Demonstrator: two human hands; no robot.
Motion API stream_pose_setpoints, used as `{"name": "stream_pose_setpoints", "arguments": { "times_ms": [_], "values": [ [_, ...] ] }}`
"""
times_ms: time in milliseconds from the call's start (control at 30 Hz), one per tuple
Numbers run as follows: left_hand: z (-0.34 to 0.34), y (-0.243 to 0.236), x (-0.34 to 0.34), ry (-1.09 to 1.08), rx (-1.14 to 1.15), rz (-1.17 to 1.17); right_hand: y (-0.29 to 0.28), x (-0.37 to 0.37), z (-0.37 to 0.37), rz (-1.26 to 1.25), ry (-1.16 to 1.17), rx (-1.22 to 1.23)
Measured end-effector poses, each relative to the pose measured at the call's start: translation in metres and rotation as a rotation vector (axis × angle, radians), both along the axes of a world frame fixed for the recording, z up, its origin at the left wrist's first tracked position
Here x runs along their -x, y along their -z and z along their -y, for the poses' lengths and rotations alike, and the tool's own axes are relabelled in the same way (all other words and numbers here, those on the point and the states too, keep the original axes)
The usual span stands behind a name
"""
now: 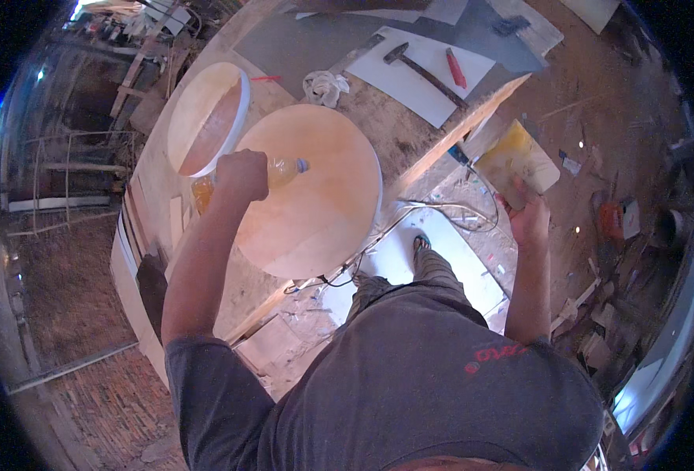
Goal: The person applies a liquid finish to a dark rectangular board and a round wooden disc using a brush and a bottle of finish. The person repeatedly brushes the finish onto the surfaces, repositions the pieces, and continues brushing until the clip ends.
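Observation:
My left hand [241, 174] grips a clear plastic bottle [284, 168] holding yellowish liquid, lying sideways over a large round wooden disc [315, 216] on the workbench [413, 145]. Behind it, at the left, is a smaller round wooden piece with a white rim [197, 110]. Out past the bench's right edge, my right hand [526, 212] holds a thin square piece [520, 157] smeared with yellow, by its lower edge.
On the bench lie a hammer [421, 71] and red utility knife [455, 67] on a white sheet, plus a crumpled cloth [325, 86]. Below are cables [472, 228] and a white board [472, 275]. Debris and a small orange box [618, 220] are at the right.

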State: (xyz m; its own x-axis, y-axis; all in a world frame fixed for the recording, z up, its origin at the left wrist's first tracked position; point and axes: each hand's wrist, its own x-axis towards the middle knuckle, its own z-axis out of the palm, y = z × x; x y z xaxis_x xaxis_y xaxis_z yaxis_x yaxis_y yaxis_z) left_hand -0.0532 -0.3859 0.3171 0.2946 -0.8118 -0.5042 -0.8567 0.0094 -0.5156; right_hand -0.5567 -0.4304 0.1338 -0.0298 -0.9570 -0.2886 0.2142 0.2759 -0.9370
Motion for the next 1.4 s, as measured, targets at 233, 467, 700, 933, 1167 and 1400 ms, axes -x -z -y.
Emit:
{"name": "stream_pose_setpoints", "arguments": {
  "times_ms": [233, 467, 700, 933, 1167, 1400],
  "values": [
    [0.031, 0.009, 0.012, 0.053, -0.03, 0.053, -0.027, -0.008, 0.004, 0.225, 0.066, -0.144],
    [0.049, 0.016, 0.015, 0.052, -0.096, 0.082, -0.013, -0.003, 0.01, 0.265, 0.113, -0.184],
    [0.042, 0.024, -0.005, 0.078, -0.051, 0.045, -0.007, -0.004, 0.008, 0.272, 0.122, -0.181],
    [0.037, 0.02, -0.008, 0.046, -0.031, -0.052, -0.003, -0.005, 0.014, 0.284, 0.07, -0.176],
    [0.028, 0.03, -0.015, -0.006, 0.003, -0.09, -0.017, -0.013, 0.013, 0.292, 0.091, -0.179],
    [0.026, 0.037, -0.018, -0.001, 0.029, -0.15, -0.014, -0.017, 0.009, 0.251, 0.122, -0.219]
  ]
}}
